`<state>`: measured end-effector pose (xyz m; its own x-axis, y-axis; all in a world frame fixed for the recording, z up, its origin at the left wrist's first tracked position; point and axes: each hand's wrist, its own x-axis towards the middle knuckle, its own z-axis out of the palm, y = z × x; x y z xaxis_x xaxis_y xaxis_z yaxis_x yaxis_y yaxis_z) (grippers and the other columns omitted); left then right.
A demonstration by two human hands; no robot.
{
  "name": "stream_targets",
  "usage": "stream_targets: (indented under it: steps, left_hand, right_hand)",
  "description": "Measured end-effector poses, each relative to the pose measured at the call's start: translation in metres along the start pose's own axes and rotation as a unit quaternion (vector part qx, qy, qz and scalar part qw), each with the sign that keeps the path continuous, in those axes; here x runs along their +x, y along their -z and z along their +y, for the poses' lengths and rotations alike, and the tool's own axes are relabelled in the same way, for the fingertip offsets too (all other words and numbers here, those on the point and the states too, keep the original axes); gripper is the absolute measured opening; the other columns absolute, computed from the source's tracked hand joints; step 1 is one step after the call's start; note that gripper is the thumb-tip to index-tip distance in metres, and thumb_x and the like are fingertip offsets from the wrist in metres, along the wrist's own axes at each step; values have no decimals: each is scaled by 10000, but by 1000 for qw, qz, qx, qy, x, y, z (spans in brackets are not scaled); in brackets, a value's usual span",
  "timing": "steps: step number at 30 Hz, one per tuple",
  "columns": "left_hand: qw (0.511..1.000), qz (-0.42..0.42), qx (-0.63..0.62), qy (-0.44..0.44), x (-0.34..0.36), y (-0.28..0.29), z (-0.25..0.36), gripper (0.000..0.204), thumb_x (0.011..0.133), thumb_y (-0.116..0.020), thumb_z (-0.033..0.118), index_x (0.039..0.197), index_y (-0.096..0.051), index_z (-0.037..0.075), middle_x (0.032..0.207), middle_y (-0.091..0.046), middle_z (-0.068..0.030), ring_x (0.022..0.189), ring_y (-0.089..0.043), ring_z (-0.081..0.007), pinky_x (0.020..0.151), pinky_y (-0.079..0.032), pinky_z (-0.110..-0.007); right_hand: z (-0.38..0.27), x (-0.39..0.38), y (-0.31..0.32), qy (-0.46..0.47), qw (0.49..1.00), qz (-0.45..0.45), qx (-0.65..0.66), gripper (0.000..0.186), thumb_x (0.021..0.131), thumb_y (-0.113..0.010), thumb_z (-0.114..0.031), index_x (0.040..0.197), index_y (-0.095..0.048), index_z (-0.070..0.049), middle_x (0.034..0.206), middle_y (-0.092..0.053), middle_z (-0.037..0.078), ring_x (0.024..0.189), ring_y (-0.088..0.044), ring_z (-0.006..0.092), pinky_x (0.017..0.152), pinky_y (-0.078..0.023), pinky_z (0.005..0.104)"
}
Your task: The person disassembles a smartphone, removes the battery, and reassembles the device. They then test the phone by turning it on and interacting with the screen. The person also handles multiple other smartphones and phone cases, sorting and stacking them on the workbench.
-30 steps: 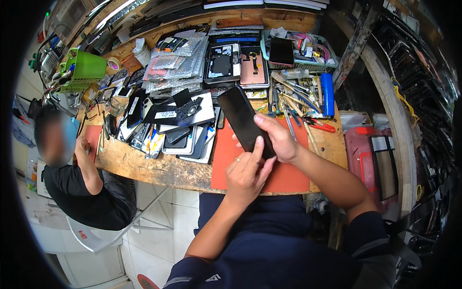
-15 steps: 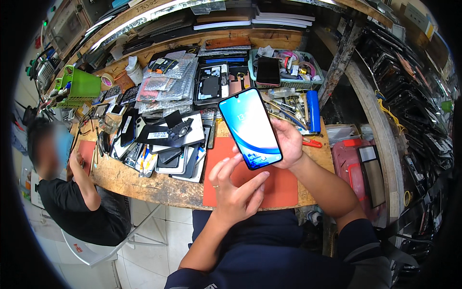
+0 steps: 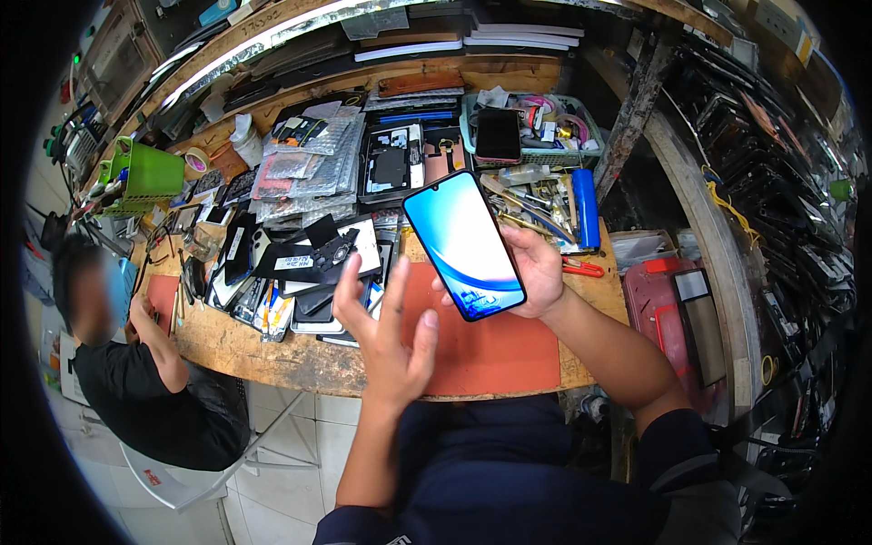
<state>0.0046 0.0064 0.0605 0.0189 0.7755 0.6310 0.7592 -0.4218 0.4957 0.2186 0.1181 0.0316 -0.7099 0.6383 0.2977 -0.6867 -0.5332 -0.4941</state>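
Observation:
My right hand (image 3: 536, 271) grips a smartphone (image 3: 463, 243) from behind, its screen lit blue and white and facing me, tilted with the top toward the upper left. The phone is lifted above an orange work mat (image 3: 495, 345) on the wooden bench (image 3: 263, 350). My left hand (image 3: 386, 336) is raised to the left of the phone, fingers spread, palm turned toward it, holding nothing and not touching it.
The bench is crowded with phone parts, dark screens and bagged spares (image 3: 300, 163). A second dark phone (image 3: 499, 134) lies on a basket at the back. Screwdrivers and a blue cylinder (image 3: 587, 209) lie right of the phone. A person in black (image 3: 136, 381) sits at the bench's left end.
The phone, dark and held low with both hands a second ago, was lifted and its screen lit up. My left hand came off it and now hovers open beside it.

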Motion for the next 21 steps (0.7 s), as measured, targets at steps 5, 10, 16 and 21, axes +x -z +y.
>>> stream_targets:
  steps: [5,10,16,21]
  left_hand:
    - [997,-60,-10,-44,-41,-16,17,576,922,-743,217,1494,-683,183,1670,-289,-302,1519,-291,-454,1226,-271,-555]
    - [996,-54,16,-69,-24,-23,23,538,920,-756,212,1457,-714,224,1644,-295,-318,1497,-285,-477,1242,-252,-565]
    - [1000,2,20,1,10,-10,7,643,987,-698,180,1611,-542,165,1673,-260,-315,1493,-277,-475,1239,-231,-577]
    - [997,-53,18,-45,-22,-8,17,584,926,-750,171,1503,-676,225,1643,-298,-327,1478,-309,-487,1231,-266,-560]
  right_hand:
    - [2,4,1,-14,998,-48,27,719,1111,-336,-455,1591,-421,74,1468,-592,350,1293,-634,551,1093,-554,596]
    - [5,-1,7,2,1000,1,-10,698,1117,-341,-438,1581,-434,76,1477,-597,336,1310,-639,514,1104,-544,606]
    - [8,-3,6,-4,997,4,72,698,1115,-366,-433,1586,-427,78,1502,-586,325,1332,-634,494,1132,-521,615]
    - [4,0,-10,-22,996,28,-83,702,1107,-384,-440,1592,-424,65,1501,-581,323,1318,-633,515,1122,-533,621]
